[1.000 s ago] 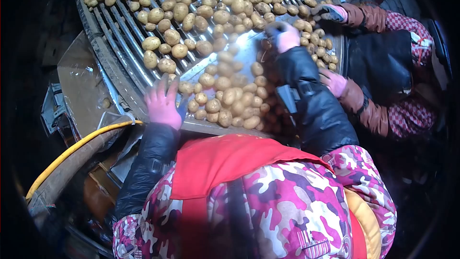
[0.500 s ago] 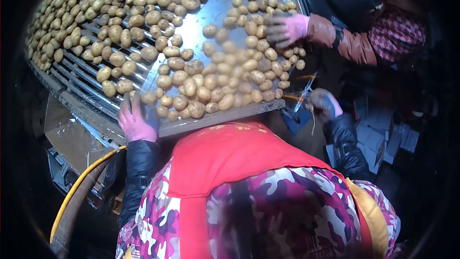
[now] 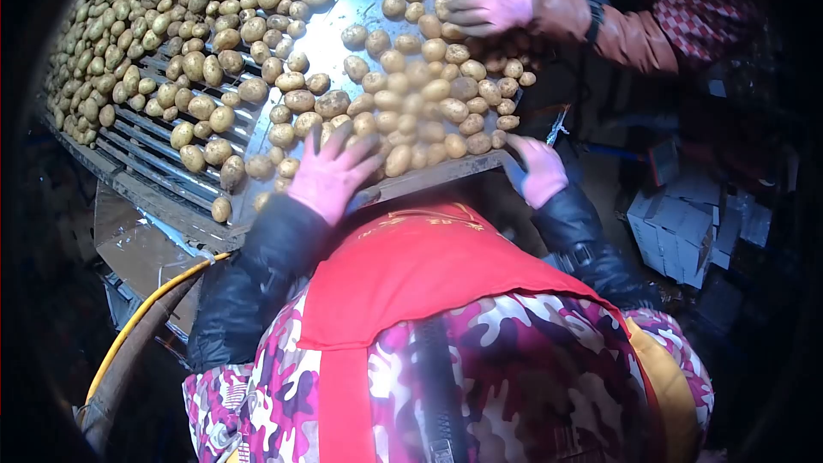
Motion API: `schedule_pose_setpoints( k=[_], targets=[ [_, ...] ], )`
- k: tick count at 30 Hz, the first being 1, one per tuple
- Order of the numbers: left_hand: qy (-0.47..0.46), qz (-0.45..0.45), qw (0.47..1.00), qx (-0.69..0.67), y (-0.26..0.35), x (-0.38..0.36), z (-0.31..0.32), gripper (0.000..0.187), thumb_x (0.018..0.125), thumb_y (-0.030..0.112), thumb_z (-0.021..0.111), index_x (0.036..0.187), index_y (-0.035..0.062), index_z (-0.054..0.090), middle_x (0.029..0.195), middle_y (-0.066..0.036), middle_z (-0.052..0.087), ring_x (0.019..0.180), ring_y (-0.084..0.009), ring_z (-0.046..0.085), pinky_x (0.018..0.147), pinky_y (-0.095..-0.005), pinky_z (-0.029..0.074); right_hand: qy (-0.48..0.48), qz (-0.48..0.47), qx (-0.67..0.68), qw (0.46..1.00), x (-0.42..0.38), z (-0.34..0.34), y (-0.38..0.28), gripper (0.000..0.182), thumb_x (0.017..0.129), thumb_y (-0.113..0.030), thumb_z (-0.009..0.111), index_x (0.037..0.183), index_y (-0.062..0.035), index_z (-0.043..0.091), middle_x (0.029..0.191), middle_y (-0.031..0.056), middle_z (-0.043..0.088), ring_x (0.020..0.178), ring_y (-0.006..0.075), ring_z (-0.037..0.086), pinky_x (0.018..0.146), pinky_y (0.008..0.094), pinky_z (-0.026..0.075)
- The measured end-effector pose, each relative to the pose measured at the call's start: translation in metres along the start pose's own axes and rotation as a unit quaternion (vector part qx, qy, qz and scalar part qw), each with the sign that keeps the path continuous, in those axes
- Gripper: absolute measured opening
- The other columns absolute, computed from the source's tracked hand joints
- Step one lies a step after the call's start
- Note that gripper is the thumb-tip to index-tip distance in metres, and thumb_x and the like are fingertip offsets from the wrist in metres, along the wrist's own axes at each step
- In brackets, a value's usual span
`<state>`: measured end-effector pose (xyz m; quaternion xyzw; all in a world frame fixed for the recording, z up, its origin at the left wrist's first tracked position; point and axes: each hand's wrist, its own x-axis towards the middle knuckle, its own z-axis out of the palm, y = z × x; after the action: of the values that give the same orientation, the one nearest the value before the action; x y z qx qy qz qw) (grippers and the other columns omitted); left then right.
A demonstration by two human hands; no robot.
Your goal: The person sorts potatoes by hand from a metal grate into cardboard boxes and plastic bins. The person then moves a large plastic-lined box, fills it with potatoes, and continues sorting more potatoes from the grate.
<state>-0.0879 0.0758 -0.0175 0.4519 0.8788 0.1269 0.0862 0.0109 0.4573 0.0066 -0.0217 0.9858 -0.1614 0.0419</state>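
Observation:
Many potatoes lie on a metal sheet and on slatted bars beside it. My left hand, in a pink glove with dark fingertips, rests over potatoes near the front edge of the sheet, its fingers spread. At the sheet's right front corner is my right hand, also gloved, its fingers apart and nearest to the last potatoes there. Neither hand holds anything that I can see. The metal sheet shows bare and shiny between two groups of potatoes.
A co-worker's gloved hand reaches over the potatoes from the right. White boxes stand low at the right. A yellow hose curves at the lower left, beside cardboard. The slatted bars run along the left.
My left hand has moved right along the edge onto the potatoes. My right hand has come up and left to the corner. The co-worker's hand has shifted up and left.

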Motion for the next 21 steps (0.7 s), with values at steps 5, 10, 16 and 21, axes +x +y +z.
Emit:
schedule_pose_setpoints(
  k=[5,10,16,21],
  targets=[
    [0.016,-0.252,0.956,0.148,-0.071,0.001,-0.012,0.064,0.09,0.046,0.071,0.148,0.0274,0.052,0.154,-0.012,0.048,0.145,-0.0366,0.041,0.119,-0.0652,0.025,0.034,-0.024,-0.04,0.998,0.074,0.039,-0.04,0.064,0.091,-0.046,0.069,0.143,-0.0118,0.054,0.148,0.0216,0.049,0.132,0.0439,0.047,0.113,0.0524,0.035],
    [0.134,-0.422,0.889,0.122,-0.096,-0.048,0.013,0.077,0.091,0.05,0.072,0.158,0.0255,0.041,0.159,-0.015,0.041,0.146,-0.0373,0.038,0.117,-0.0643,0.028,-0.081,0.043,-0.078,0.993,0.134,0.091,-0.14,0.086,0.093,-0.07,0.05,0.158,-0.0164,0.038,0.171,0.0207,0.02,0.156,0.0483,0.016,0.116,0.0734,0.014],
    [0.139,-0.387,0.91,0.053,-0.028,-0.078,0.035,0.082,0.088,0.039,0.076,0.159,0.0213,0.039,0.158,-0.016,0.04,0.147,-0.0395,0.036,0.119,-0.0595,0.025,-0.074,-0.408,0.085,0.906,0.105,0.116,-0.17,0.049,0.09,-0.027,0.068,0.137,-0.0161,0.058,0.135,0.0129,0.059,0.131,0.0323,0.054,0.112,0.0616,0.035],
    [0.124,-0.395,0.91,0.012,-0.018,-0.085,0.033,0.083,0.086,0.036,0.078,0.158,0.0199,0.04,0.156,-0.018,0.041,0.147,-0.0402,0.035,0.119,-0.0624,0.023,-0.217,-0.277,0.159,0.922,0.112,0.073,-0.129,0.041,0.091,-0.027,0.066,0.129,-0.0132,0.066,0.104,0.0127,0.072,0.106,0.0344,0.065,0.099,0.0513,0.045]
  ],
)
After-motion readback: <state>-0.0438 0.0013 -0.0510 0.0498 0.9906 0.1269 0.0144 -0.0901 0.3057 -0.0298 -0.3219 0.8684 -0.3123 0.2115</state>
